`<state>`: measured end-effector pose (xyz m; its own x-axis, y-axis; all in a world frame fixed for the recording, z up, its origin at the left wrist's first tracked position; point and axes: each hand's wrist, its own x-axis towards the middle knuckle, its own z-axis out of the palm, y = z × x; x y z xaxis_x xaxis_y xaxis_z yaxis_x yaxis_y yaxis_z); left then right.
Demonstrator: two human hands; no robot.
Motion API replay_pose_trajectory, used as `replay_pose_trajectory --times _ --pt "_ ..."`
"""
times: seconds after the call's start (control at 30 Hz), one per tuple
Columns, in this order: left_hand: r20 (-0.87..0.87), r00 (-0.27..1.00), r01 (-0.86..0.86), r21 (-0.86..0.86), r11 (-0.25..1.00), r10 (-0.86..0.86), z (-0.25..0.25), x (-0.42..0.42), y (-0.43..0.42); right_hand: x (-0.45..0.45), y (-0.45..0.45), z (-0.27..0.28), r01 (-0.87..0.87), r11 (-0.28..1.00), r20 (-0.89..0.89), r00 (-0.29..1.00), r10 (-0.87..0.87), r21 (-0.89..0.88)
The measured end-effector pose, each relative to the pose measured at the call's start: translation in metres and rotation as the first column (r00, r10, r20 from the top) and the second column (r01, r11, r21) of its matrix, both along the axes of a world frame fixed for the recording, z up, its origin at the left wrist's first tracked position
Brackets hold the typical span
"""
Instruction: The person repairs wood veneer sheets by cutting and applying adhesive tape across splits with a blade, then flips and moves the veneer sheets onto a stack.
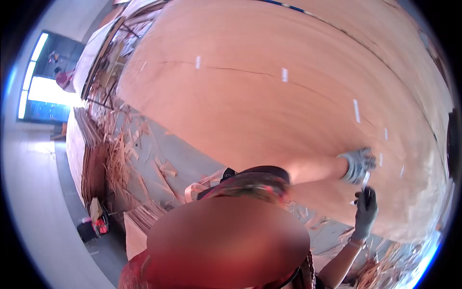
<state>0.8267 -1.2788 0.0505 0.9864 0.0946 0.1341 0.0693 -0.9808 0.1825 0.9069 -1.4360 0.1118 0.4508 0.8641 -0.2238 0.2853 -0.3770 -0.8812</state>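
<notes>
My left hand (358,165), in a grey glove, lies with its fingers apart on a large tan wood sheet (231,111). Just below it is my right hand (366,207), gloved in grey with dark fingertips, closed on a small white strip (366,179) that points up toward the left palm. Whether the left palm touches the strip is unclear. Short white strips, such as one at the centre top (285,74) and a longer one (356,111), lie along a thin crack in the sheet.
A blue and white cord (284,5) runs along the sheet's far side. Wood scraps (122,159) litter the grey floor. Stacked sheets (95,168) stand at the left, near a bright window (50,89). A cap (255,183) and a blurred area fill the bottom centre.
</notes>
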Motion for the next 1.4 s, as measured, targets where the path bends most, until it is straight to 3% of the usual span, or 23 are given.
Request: replay_pose_trajectory --times 0.07,0.13,0.2,0.27,0.3,0.33,0.4,0.43,0.5,0.63,0.7,0.8,0.87,0.97,1.07,1.17,1.2,1.27,1.3,1.33,1.4 --pt "0.329 0.944 -0.003 -0.048 0.999 0.018 -0.025 -0.058 -0.016 -0.028 -0.012 0.0 0.031 0.999 -0.037 0.999 -0.03 0.023" --pt "0.332 0.943 0.016 -0.097 0.995 0.017 0.006 -0.159 -0.022 -0.058 -0.018 -0.006 -0.052 0.997 -0.023 0.998 0.051 -0.056" --pt "0.284 0.952 -0.08 -0.135 0.988 0.116 -0.005 -0.263 -0.04 -0.118 -0.018 -0.037 -0.171 0.981 -0.013 0.985 0.17 -0.094" --pt "0.324 0.895 -0.208 -0.306 0.929 0.307 -0.006 -0.366 -0.057 -0.191 -0.006 -0.048 -0.289 0.951 -0.023 0.957 0.289 -0.113" --pt "0.264 0.878 -0.276 -0.403 0.873 0.399 -0.001 -0.415 -0.068 -0.229 -0.001 -0.051 -0.346 0.929 -0.03 0.938 0.345 -0.131" --pt "0.197 0.854 -0.337 -0.495 0.801 0.481 0.002 -0.462 -0.078 -0.267 0.011 -0.055 -0.475 0.873 0.109 0.867 0.486 -0.11" --pt "0.102 0.785 -0.491 -0.5 0.714 0.611 -0.014 -0.553 -0.101 -0.363 0.041 -0.032 -0.567 0.816 -0.022 0.823 0.568 -0.116" --pt "0.071 0.735 -0.537 -0.545 0.643 0.674 -0.016 -0.59 -0.11 -0.4 0.051 -0.045 -0.643 0.763 0.117 0.754 0.646 -0.066" --pt "0.028 0.641 -0.618 -0.574 0.537 0.767 -0.019 -0.654 -0.127 -0.467 0.079 -0.047 -0.75 0.659 0.133 0.649 0.749 -0.049" --pt "0.051 0.431 -0.74 -0.552 0.385 0.901 -0.005 -0.763 -0.133 -0.57 0.153 -0.053 -0.794 0.607 0.091 0.608 0.789 0.032" --pt "0.072 0.325 -0.789 -0.529 0.313 0.943 0.0 -0.796 -0.126 -0.603 0.207 -0.053 -0.782 0.619 -0.028 0.619 0.785 0.073" --pt "0.107 0.268 -0.817 -0.501 0.285 0.957 0.009 -0.838 -0.096 -0.655 0.299 -0.043 -0.738 0.662 -0.148 0.646 0.749 0.131" --pt "0.154 0.297 -0.827 -0.452 0.335 0.942 0.017 -0.855 -0.065 -0.682 0.355 -0.032 -0.677 0.703 -0.303 0.637 0.709 0.218" --pt "0.203 0.34 -0.833 -0.389 0.394 0.918 0.017 -0.875 -0.008 -0.702 0.417 -0.041 -0.611 0.779 -0.264 0.734 0.625 0.144" --pt "0.237 0.432 -0.827 -0.281 0.487 0.87 0.025 -0.884 0.06 -0.697 0.462 -0.109 -0.556 0.831 -0.261 0.804 0.534 -0.012" --pt "0.217 0.537 -0.805 -0.158 0.572 0.815 0.016 -0.874 0.14 -0.695 0.458 -0.115 -0.517 0.853 -0.403 0.769 0.496 0.065" --pt "0.221 0.568 -0.793 -0.115 0.599 0.793 0.009 -0.871 0.17 -0.697 0.458 -0.109 -0.544 0.839 -0.29 0.798 0.529 0.035" --pt "0.249 0.669 -0.726 0.018 0.687 0.701 -0.017 -0.862 0.231 -0.7 0.46 -0.102 -0.531 0.846 -0.366 0.796 0.482 -0.041" --pt "0.274 0.73 -0.664 0.071 0.744 0.626 -0.03 -0.842 0.259 -0.705 0.457 -0.095 -0.511 0.855 -0.191 0.851 0.489 -0.087" --pt "0.236 0.756 -0.635 0.041 0.772 0.61 -0.04 -0.827 0.276 -0.698 0.461 -0.108 -0.572 0.819 -0.147 0.814 0.561 -0.044" --pt "0.146 0.8 -0.589 0.004 0.808 0.582 -0.057 -0.815 0.305 -0.699 0.456 -0.117 -0.463 0.881 -0.016 0.886 0.464 -0.101"
